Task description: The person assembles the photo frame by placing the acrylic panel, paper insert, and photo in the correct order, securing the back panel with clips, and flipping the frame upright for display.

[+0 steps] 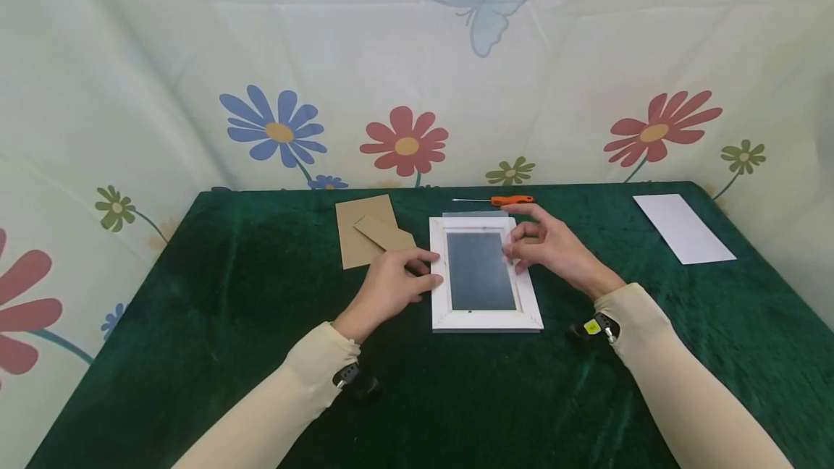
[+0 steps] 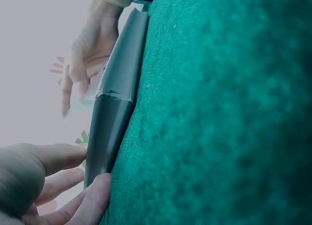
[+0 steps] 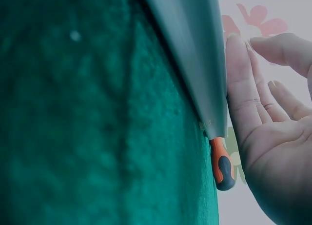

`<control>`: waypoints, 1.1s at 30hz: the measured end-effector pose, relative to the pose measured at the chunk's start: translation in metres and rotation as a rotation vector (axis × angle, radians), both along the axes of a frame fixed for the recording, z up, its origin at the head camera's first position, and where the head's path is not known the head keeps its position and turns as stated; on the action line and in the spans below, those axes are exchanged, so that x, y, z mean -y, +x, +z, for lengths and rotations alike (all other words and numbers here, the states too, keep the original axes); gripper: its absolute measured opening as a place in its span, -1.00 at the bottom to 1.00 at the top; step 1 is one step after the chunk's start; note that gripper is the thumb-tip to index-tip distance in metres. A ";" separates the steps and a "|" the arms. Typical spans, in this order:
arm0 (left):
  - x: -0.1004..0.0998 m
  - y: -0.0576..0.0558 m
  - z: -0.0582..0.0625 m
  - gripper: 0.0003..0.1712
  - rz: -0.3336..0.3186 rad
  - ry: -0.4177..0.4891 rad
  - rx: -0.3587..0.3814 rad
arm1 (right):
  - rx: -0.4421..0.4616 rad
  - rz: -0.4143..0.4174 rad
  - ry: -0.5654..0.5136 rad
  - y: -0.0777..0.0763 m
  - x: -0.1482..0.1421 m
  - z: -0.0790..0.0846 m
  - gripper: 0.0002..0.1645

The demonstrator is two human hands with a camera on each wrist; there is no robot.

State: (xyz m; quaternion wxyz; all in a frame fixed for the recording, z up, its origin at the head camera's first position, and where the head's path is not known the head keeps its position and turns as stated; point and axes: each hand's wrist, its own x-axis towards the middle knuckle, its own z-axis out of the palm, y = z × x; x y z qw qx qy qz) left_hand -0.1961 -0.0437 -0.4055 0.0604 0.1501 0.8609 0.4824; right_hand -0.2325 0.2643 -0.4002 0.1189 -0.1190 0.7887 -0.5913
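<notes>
A white picture frame (image 1: pixel 485 320) lies flat on the green cloth, its back side facing up and a blue-grey pane (image 1: pixel 482 270) in its opening. My left hand (image 1: pixel 394 281) holds the frame's left edge with curved fingers and thumb; the left wrist view shows these fingertips against the frame's side. Over the frame's upper right side, my right hand (image 1: pixel 554 248) appears to pinch a clear sheet (image 1: pixel 476 214). Only the sheet's far edge shows plainly, past the frame's top. A pale, see-through patch lies by the right fingertips in the left wrist view.
A brown backing board (image 1: pixel 355 244) lies left of the frame, with a folded brown stand piece (image 1: pixel 384 232) on it. Behind the frame is an orange-handled screwdriver (image 1: pixel 511 200). A white card (image 1: pixel 684 229) lies at the far right. A flowered curtain (image 1: pixel 365 42) hangs behind the table.
</notes>
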 end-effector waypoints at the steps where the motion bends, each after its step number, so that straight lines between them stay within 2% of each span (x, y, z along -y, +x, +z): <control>1: 0.000 0.000 0.001 -0.56 0.001 -0.001 0.001 | 0.000 0.001 0.003 0.000 -0.001 0.001 -0.09; 6: -0.001 0.001 0.003 -0.55 0.005 -0.004 0.005 | -0.017 -0.017 0.038 0.002 -0.002 0.003 -0.16; 12: -0.002 0.001 0.003 -0.55 0.005 -0.009 0.009 | -0.075 -0.096 0.105 0.004 -0.001 0.005 -0.32; 20: -0.001 0.000 0.002 -0.55 0.007 -0.008 0.014 | -0.079 -0.201 0.136 0.000 0.008 0.006 -0.48; 27: -0.002 0.000 0.002 -0.55 0.013 -0.009 0.014 | -0.108 -0.250 0.174 -0.002 0.013 0.003 -0.55; 33: -0.002 0.001 0.002 -0.55 0.014 -0.009 0.015 | -0.117 -0.257 0.196 -0.002 0.015 0.001 -0.53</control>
